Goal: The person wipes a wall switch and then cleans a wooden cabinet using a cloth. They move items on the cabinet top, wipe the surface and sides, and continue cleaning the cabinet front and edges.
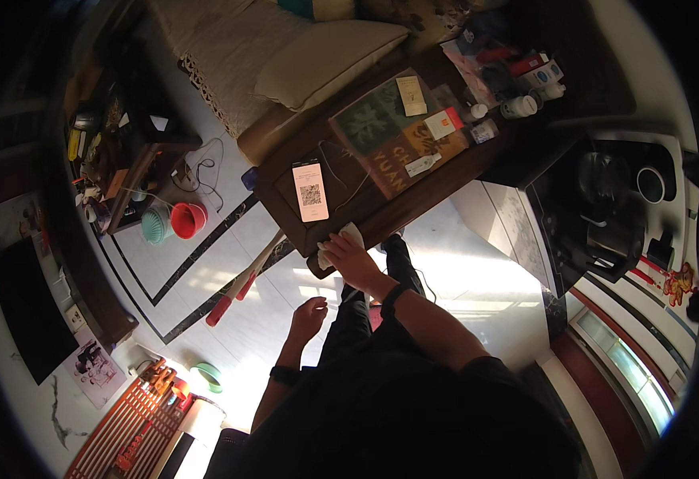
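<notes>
My right hand (349,258) presses a crumpled white cloth (354,233) against the near left corner of a dark wooden table (289,230). Its fingers lie over the cloth, and part of the cloth sticks out beyond them. Just past it, a phone (311,200) with a lit screen showing a printed code lies flat on the tabletop. My left hand (308,318) hangs over the floor, off the table's edge, with loosely bent fingers and nothing visible in it. A thin cable (355,194) runs beside the phone.
A patterned mat (379,149) bears cards and a small tube (423,164). Bottles (518,108) and boxes stand at the table's far right. A cushioned sofa (331,66) borders the far side. On the floor are a red bucket (187,220) and red-handled long tools (220,308).
</notes>
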`<state>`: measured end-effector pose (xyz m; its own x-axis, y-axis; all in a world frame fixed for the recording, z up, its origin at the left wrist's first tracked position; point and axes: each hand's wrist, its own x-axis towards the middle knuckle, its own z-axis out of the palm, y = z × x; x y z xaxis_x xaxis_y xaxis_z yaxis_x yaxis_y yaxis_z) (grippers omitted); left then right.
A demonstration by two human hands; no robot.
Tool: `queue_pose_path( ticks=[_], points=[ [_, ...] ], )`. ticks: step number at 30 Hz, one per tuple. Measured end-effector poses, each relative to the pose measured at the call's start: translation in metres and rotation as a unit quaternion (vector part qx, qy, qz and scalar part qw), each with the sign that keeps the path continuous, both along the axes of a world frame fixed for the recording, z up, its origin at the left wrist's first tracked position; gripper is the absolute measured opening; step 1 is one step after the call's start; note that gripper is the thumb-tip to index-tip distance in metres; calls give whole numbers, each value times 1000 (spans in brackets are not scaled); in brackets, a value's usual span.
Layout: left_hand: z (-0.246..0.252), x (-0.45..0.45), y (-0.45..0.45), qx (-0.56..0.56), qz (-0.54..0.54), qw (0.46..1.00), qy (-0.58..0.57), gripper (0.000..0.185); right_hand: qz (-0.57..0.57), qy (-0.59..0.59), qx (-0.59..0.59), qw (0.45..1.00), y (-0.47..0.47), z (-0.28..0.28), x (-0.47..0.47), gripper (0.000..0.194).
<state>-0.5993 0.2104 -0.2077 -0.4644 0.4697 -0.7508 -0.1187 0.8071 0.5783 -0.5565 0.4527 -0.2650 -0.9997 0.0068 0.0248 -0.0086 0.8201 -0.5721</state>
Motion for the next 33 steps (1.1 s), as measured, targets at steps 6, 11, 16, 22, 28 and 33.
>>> queue_pose_path(
  ticks=[6,11,16,22,28,33],
  points=[
    [0,-44,52,75,20,986,144,32,-30,4,-24,999,113,13,16,39],
    [-9,-104,148,65,-25,932,355,27,-109,-5,19,994,137,30,32,39],
    [-21,-128,243,28,-83,944,318,35,-220,-11,9,975,98,26,23,41],
    [-45,-102,276,-23,-138,882,449,44,-210,-23,-15,977,104,22,29,40],
    [-71,-115,271,55,-170,852,492,22,-190,-17,-36,981,114,18,35,41],
    [-56,-116,288,139,-128,854,485,17,-182,-14,-39,982,117,20,34,44]
  ],
)
